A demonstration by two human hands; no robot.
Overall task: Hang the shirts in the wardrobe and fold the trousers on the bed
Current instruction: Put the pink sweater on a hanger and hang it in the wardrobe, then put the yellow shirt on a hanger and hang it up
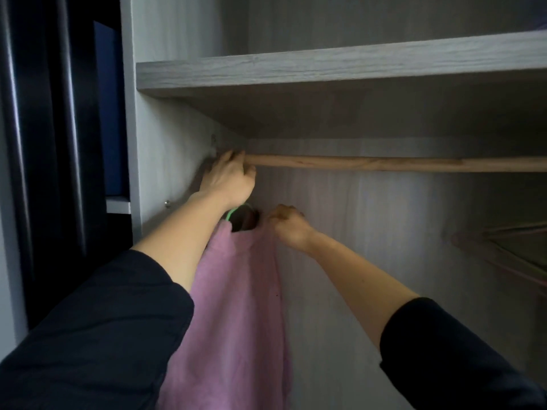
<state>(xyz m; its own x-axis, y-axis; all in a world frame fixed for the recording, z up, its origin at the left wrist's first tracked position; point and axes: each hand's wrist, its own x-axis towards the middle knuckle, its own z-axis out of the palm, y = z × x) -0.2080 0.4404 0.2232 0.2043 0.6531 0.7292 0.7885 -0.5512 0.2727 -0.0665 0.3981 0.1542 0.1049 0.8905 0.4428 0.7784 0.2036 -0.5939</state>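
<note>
The rod point(384, 164) runs level from left to right across the wardrobe point(165, 137), just under the shelf point(325, 72). The shirt point(236, 306) hangs straight down below the rod's left end, its long axis upright, between my two arms. Whatever I do next turns on that short gap between the shirt's neck and the rod above it.

My left hand point(228, 179) is the higher and nearer one to the rod. Its fingers curl over the rod's far left end, close against the wardrobe's side wall. I judge the hook is going on there, but the hook itself is hidden under my hand, so I cannot tell whether it sits on the rod yet. A bit of green hanger point(230, 215) shows just below my left wrist, at the shirt's neck opening.

My right hand point(288, 229) is lower, below the rod and apart from it. It pinches the shirt's cloth at the right side of the neck, fingers closed tight on the fabric, holding that shoulder up.

More hangers point(497, 247) sit well off to the right, blurred. No trousers or bed are in sight.
</note>
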